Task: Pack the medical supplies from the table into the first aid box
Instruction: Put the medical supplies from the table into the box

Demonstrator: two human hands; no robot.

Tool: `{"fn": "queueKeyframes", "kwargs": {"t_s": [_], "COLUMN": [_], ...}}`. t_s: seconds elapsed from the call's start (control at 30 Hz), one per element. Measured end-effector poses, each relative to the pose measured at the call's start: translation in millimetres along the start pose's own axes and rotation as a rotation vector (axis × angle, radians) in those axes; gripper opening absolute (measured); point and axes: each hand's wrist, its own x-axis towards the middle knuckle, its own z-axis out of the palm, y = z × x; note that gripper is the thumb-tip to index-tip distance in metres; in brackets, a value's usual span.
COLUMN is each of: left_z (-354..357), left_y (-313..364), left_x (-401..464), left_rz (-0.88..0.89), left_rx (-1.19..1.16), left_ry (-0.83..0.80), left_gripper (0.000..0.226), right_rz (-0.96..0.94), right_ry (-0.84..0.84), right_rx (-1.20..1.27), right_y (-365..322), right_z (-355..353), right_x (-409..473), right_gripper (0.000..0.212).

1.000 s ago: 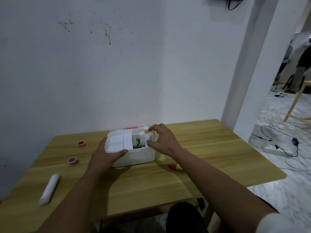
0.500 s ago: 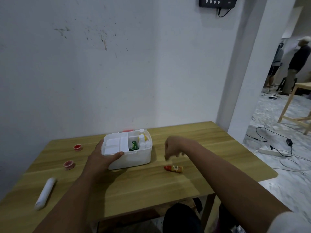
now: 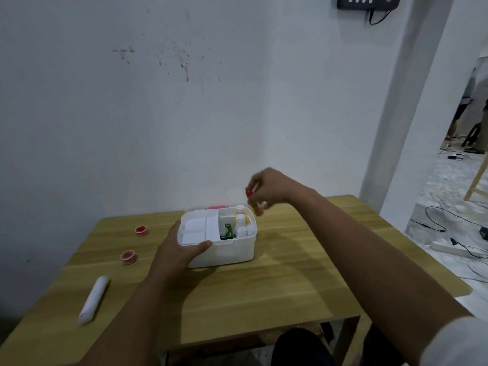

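Fingers point(image 3: 257, 187) of right hand point(image 3: 269, 187) pinched on small red-capped bottle point(image 3: 254, 204), raised just above the right end of first aid box point(image 3: 224, 253).
Left hand point(image 3: 179, 250) clasped on box's left end. Next, probably: lower bottle into open right compartment, beside white bottles point(image 3: 240, 224) and green packet point(image 3: 227, 231). Unpacked on tabletop point(image 3: 277, 281): two red caps point(image 3: 141, 230), white tube point(image 3: 94, 299).

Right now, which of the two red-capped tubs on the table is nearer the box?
The farther red tub, toward the wall; the other red tub sits closer to the white tube.
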Motion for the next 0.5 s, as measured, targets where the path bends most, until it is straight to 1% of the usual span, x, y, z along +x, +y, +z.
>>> {"fn": "queueKeyframes", "kwargs": {"t_s": [0.07,0.13,0.2,0.4,0.5], "left_z": [1.4,2.2,2.2,2.4,2.1], "left_y": [0.3,-0.1,-0.1,-0.4,-1.6], "left_x": [0.2,0.4,-0.2,-0.1,0.0], "left_rz": [-0.009,-0.014,-0.018,-0.02,-0.023], "left_rx": [-0.01,-0.013,-0.008,-0.003,-0.009], "left_ry": [-0.005,-0.015,-0.005,0.004,0.008], "left_gripper": [0.107,0.108,0.11,0.111,0.114], "right_rz": [-0.106,-0.18,-0.214,-0.151,-0.135], "right_ry": [0.037,0.039,0.005,-0.114,-0.14], "right_rx": [0.024,-0.082,-0.209,-0.471,-0.58], "right_y": [-17.8,-25.2,-22.8,-3.1,1.9], "right_z": [8.9,26.0,46.2,80.6,85.9], "right_x": [11.7,22.0,31.6,46.2,45.3], "right_gripper": [0.02,0.02,0.018,0.014,0.02]}}
